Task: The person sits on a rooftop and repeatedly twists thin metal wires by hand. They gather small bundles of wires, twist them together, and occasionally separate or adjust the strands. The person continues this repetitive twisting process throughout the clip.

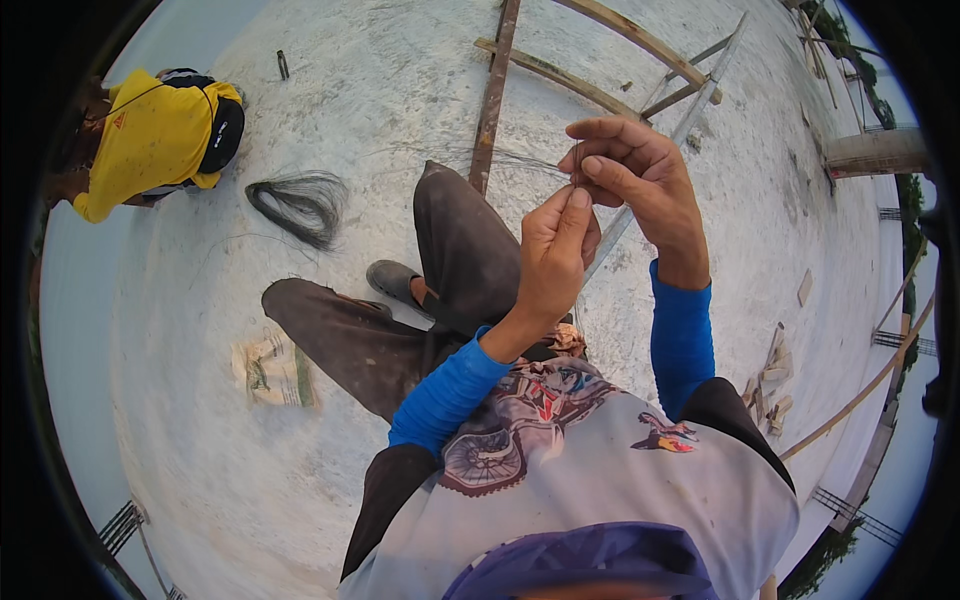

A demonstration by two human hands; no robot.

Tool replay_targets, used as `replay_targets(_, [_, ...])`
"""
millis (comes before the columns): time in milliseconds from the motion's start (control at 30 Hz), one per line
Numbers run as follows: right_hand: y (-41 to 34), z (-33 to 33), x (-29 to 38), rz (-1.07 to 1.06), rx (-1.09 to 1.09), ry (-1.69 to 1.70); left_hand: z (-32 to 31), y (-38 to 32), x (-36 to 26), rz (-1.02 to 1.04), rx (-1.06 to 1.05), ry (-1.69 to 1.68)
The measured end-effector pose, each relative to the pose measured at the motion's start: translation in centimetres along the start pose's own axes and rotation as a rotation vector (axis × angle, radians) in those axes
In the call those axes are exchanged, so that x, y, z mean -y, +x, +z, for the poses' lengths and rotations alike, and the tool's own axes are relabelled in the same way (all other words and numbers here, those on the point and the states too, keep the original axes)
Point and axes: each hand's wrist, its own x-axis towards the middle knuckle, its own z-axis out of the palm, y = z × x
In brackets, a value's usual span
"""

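My left hand (555, 251) pinches thin dark wire between thumb and forefinger, in front of my raised right knee. Just above it, my right hand (645, 184) also has its thumb and fingers on the wire (576, 159), with the upper fingers curled around it. The fingertips of both hands nearly meet. Loose strands of thin wire (517, 159) stretch leftwards from my hands, past the knee. On the pale floor beyond my left knee lies a looped bundle of the same kind of wire (296, 208), with its ends fanned out.
A rusty metal bar (495, 97), timber pieces (645, 34) and a grey metal bar (712, 82) form a frame ahead. A person in yellow (157, 139) crouches at left. Nearby lie a small dark hand tool (282, 65), a printed sack (274, 371) and wood offcuts (772, 371).
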Motion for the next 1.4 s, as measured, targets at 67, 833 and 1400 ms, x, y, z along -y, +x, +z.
replay_targets(67, [0.2, 0.0, -0.4, -0.024, 0.011, 0.022, 0.0, 0.0, -0.1, -0.018, -0.006, -0.065])
replay_targets(833, [0.4, 1.3, -1.1, -0.194, 0.022, -0.188, 0.1, 0.2, -0.3, 0.028, -0.074, -0.209])
replay_targets(1400, [1.5, 2.7, -2.7, -0.05, 0.136, 0.165, -0.8, 1.2, -0.9, 0.074, -0.101, -0.36])
